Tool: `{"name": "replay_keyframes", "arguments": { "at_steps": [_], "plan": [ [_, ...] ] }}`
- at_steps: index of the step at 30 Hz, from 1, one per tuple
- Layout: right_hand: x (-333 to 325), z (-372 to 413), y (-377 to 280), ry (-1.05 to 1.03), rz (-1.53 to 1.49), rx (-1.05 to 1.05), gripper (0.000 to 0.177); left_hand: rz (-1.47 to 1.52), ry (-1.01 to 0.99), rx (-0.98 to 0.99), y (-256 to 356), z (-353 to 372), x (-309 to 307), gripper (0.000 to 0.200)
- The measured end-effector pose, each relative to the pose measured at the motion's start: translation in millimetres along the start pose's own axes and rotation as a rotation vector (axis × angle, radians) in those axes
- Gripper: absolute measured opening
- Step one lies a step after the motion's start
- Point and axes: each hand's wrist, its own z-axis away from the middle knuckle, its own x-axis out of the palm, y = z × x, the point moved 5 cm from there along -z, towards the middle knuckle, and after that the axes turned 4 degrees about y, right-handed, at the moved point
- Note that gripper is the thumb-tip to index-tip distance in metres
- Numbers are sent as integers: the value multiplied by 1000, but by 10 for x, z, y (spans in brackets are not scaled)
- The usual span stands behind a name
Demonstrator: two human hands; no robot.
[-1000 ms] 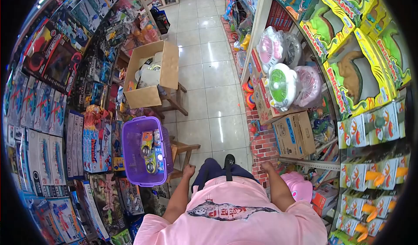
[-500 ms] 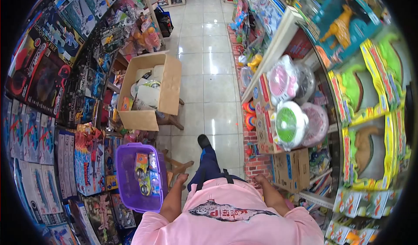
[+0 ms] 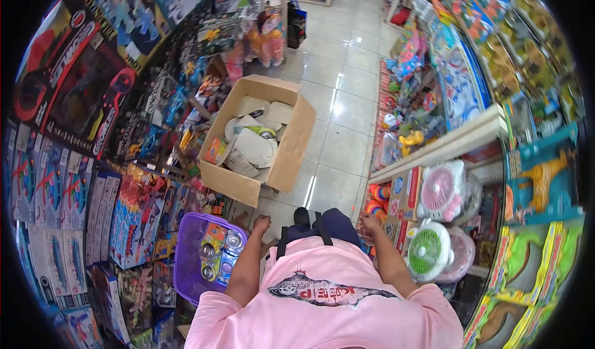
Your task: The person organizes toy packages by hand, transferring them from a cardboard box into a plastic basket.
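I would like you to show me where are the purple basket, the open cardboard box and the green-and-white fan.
Purple basket (image 3: 188, 253): head view, bare inside, left.
Cardboard box (image 3: 231, 184): head view, near flap.
Green-and-white fan (image 3: 426, 251): head view, green middle.

Pink shirt (image 3: 328, 324): red lettering (image 3: 323, 292), first letter "K"; black box (image 3: 83, 82): white lettering (image 3: 66, 56) unclear.

Two hands show, the left hand (image 3: 262, 224) and the right hand (image 3: 372, 222). There is one open cardboard box (image 3: 294, 150) and one purple basket (image 3: 186, 259), which holds at least two toy packs (image 3: 212, 250). Four round fans (image 3: 427, 250) are visible, one of them green-centred. One yellow toy duck (image 3: 411, 141), one black bag (image 3: 297, 26), one dark shoe (image 3: 302, 216) and one teal box (image 3: 538, 178) with one orange animal figure (image 3: 540, 178) also appear. The other packaged toys are too many and too crowded to count.
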Motion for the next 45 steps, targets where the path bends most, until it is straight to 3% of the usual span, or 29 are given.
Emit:
{"name": "replay_keyframes", "arguments": {
  "at_steps": [3,7,9,11,13,16,18,19,20,21,23,25,27,29,31,32,34,35,36,37,38,40,41,45],
  "plan": [
    [113,-422,-285,-138,190,-65,30,167,8,-117,-35,138,34,39],
    [94,-673,-829,-255,364,-34,35,269,82,-178,-528,178,169,36],
    [71,-895,-1113,-296,468,-24,36,-21,-21,-187,-705,232,217,41],
    [67,-1277,-1358,-335,570,-19,36,103,85,-296,-534,604,155,40],
    [146,-1607,-1737,-341,547,-86,35,296,171,-487,-579,808,153,33],
    [96,-2017,-2788,-295,417,-393,26,525,315,-626,-964,885,390,34],
    [113,-2299,-3607,-57,79,-631,21,620,296,-684,-653,1083,454,36],
    [75,-2204,-4201,189,229,-835,19,694,260,-719,-472,1142,482,38],
    [105,-2293,-4643,396,158,-960,20,709,240,-701,-329,1146,502,36],
    [131,-2123,-5145,436,31,-1071,17,732,254,-722,-203,1149,491,36],
    [254,-1588,-6067,323,-110,-1189,16,662,311,-514,194,1091,341,36],
    [503,-1083,-6718,108,-236,-1222,18,773,604,-407,817,1188,39,36],
    [844,-736,-7123,-75,-261,-1291,18,773,737,-442,1246,1256,-232,36],
    [1254,-442,-7299,-200,-126,-1442,19,764,868,-474,1431,1317,-294,37],
    [1667,-11,-7249,-371,21,-1463,19,43,1421,-560,1680,1543,-512,43],
    [1866,155,-7126,-491,47,-1439,20,43,1430,-567,1929,1603,-602,43],
    [2345,263,-6732,-704,241,-1442,28,-102,1790,-359,2707,1963,-946,50],
    [2542,366,-6522,-775,268,-1584,31,-103,1791,-362,2758,1941,-1037,50],
    [2677,516,-6326,-845,295,-1725,35,-118,1696,-192,2839,1853,-1128,49],
    [2765,627,-6151,-838,427,-1726,35,-132,1593,-27,2917,1767,-1205,48],
    [2828,708,-6004,-828,559,-1725,35,-132,1593,-28,2960,1723,-1288,48],
    [3000,671,-5774,-760,641,-1776,31,-82,1336,93,3091,1458,-1406,42],
    [3074,601,-5682,-690,724,-1820,28,-81,1333,98,3125,1397,-1449,42],
    [3029,580,-5873,-693,620,-1663,25,-22,1202,234,3197,1184,-1626,32]
  ]
}}
